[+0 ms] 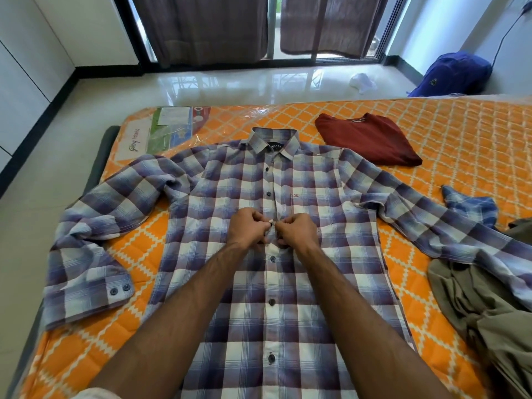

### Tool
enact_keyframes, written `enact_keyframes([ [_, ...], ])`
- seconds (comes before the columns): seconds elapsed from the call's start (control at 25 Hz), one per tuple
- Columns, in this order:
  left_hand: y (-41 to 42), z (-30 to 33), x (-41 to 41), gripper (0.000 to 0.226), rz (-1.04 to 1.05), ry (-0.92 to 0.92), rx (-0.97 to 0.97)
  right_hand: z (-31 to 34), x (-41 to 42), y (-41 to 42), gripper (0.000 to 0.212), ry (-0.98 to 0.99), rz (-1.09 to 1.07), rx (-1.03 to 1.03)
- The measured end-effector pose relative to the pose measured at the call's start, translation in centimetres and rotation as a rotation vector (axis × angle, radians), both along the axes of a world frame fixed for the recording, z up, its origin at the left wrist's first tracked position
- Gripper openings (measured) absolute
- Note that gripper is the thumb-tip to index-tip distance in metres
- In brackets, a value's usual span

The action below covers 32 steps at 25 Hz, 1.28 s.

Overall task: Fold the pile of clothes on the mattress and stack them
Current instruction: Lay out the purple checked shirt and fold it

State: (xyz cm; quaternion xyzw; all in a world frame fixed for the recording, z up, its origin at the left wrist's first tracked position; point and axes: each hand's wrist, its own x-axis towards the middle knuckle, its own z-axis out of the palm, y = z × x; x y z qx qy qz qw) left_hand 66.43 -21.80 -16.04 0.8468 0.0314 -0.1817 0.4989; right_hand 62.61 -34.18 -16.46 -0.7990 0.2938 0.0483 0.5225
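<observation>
On the mattress: the plaid shirt (pixel 288 283) lies face up and spread flat on the orange quilted mattress (pixel 460 133), its hem toward the person and its sleeves splayed out to both sides.
Left hand: the left hand (pixel 249 230) pinches the shirt's placket at mid-chest, fingers (pixel 260 218) curled tight on the cloth edge.
Right hand: the right hand (pixel 296 231) meets it from the other side, fingers curled and clamped on the opposite placket edge; they seem to be working a button, though the button itself is hidden between them.
Long axis: collar (pixel 273 142) to hem, running straight away from the person; the collar points toward the window, the button row marks the centre line.
Sleeves: the left sleeve (pixel 95 240) bends back with its cuff near the mattress edge; the right sleeve (pixel 449 223) trails onto the olive garment (pixel 489 312).
Handling: I judge it light, thin and limp, with no stiffness except at collar, cuffs and placket; it will wrinkle and slide on the plastic-covered mattress.
Where to hold: best taken at the shoulders or side seams with both hands, so the front stays flat while folding.
Folded so far: a maroon T-shirt (pixel 368 139) lies folded beyond the right shoulder, apart from the shirt.
</observation>
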Motion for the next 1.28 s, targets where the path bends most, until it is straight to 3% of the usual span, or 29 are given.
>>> enact_keyframes([
  [0.28,0.2,-0.8,-0.1,0.007,0.058,0.055,-0.112,-0.4,1.2,-0.7,0.009,0.109,0.033,0.116],
  [0.72,0.2,-1.4,-0.4,0.009,0.014,-0.027,-0.046,-1.6,-0.5,2.4,0.012,-0.075,-0.274,0.173],
  [1.08,0.0,-1.7,-0.8,0.009,0.008,-0.101,0.004,-1.9,-1.5,2.6,0.018,-0.116,-0.302,0.279],
  [1.28,0.5,-1.3,-0.7,0.012,0.011,-0.039,-0.069,-1.9,-1.6,2.2,0.008,-0.119,-0.26,0.275],
])
